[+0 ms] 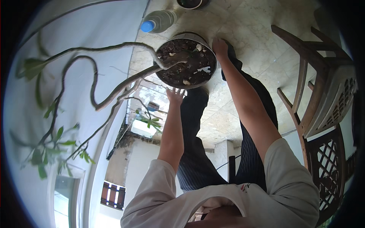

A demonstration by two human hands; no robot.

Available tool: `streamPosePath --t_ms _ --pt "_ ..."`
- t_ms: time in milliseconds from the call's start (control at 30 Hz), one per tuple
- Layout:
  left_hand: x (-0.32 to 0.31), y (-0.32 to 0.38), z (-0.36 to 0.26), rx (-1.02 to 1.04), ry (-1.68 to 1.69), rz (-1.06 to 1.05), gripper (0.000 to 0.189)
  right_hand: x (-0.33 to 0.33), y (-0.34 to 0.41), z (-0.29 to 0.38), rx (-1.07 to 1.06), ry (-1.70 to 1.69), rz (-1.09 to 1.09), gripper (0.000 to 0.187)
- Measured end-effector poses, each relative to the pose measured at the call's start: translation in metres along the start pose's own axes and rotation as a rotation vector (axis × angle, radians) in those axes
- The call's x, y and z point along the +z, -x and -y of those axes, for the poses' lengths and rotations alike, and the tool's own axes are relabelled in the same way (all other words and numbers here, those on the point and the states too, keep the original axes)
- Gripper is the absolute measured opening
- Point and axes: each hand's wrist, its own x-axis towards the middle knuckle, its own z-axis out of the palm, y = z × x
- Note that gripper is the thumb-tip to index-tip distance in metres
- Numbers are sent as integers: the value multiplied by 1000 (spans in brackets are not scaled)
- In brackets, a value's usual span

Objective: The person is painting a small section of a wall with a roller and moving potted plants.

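Observation:
A round plant pot [196, 34] filled with dark soil [185, 64] stands before me on the tiled floor. Pale bits and a white scrap lie on the soil. From it a bare, winding trunk [125, 82] leans far to the left, forking into leafy branches. My left hand [175, 95] is at the near edge of the pot, fingers spread; whether they press on it is not clear. At the pot's right side is my right hand [220, 47], close against the wall, its fingertips hidden.
A clear plastic bottle with a blue cap [159, 21] is beyond the pot, at left. Another pot [189, 3] is cut off by the top edge. Wooden chairs [319, 85] take up the right side. A white wall [94, 31] runs along the left, behind the branches.

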Motion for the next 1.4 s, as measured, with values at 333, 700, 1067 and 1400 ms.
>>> streamPosePath --t_ms 333,700,1067,1400 --pt "-28 230 -4 194 -19 35 56 -223 161 72 327 -657 473 30" --pt "-20 327 -31 784 -305 220 45 -253 48 291 -616 -428 205 46" --pt "-209 316 180 199 -172 -158 60 -258 81 279 -658 -519 485 59" --pt "-226 406 307 104 222 -253 58 -397 180 105 -594 2 818 35"
